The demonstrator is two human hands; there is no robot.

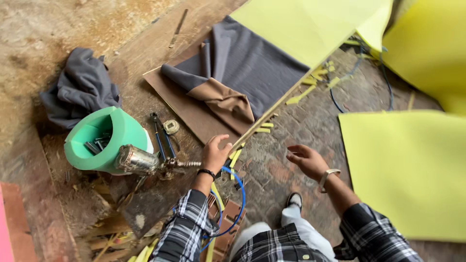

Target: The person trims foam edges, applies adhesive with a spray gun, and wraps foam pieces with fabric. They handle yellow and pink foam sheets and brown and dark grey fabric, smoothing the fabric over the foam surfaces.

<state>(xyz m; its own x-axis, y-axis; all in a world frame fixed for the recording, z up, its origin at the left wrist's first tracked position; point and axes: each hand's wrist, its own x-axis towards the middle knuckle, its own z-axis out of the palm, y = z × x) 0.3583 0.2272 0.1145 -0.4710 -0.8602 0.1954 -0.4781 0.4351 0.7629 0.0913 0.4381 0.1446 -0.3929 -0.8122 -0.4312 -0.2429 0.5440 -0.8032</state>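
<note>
Hovering over the surface edge, the left hand (216,151) was spread open and gripped nothing, fingers just beside the brown board (187,107) with grey fabric (252,65) on it. A metal spray gun (143,161) lay right beside its wrist. The right hand (306,160) hung open too, empty, near the yellow foam sheet (412,170).

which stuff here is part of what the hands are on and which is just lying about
In hand or at hand:
left hand at the board's edge
brown board
grey fabric
spray gun

Lying about:
grey rag
green tub
pliers
foam offcuts
right hand, empty
</note>
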